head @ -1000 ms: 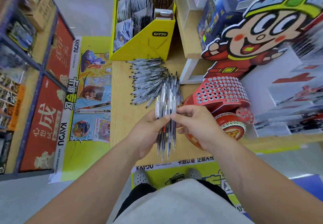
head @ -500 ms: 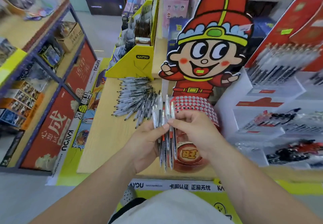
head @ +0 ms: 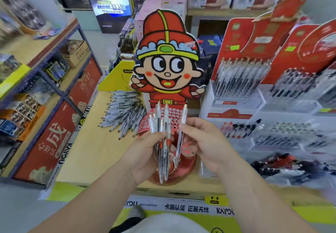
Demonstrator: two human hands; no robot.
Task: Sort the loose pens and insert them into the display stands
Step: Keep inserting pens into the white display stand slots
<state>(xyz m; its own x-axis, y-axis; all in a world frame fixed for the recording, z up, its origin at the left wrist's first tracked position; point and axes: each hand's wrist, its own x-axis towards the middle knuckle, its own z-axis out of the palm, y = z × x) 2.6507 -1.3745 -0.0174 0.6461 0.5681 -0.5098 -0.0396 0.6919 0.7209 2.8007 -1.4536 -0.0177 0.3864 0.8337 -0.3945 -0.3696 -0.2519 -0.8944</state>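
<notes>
Head view: a person stands at a shop counter (head: 91,151) with both hands raised just in front of the cartoon-figure stand (head: 167,63). The left hand (head: 145,152) is wrapped round a bundle of pens (head: 162,141), their tips pointing down. The right hand (head: 205,141) pinches a single pen (head: 181,129) at the bundle's edge, tilted slightly away from the others. The stand's red hole grid (head: 174,114) shows just behind the hands. A loose pile of pens (head: 125,112) lies on the counter to the stand's left, and filled pen racks (head: 240,80) rise to its right.

The step in hand appears to be separating one pen for insertion. Done well, that likely means drawing the single pen fully clear while the left hand grips firmly enough that no neighbour slides out. The pen's ink colour should be checked against the red-marked ones in the bundle. The tip then goes squarely over one hole and is pushed straight down, since an angled entry could jam or tip the light stand.
</notes>
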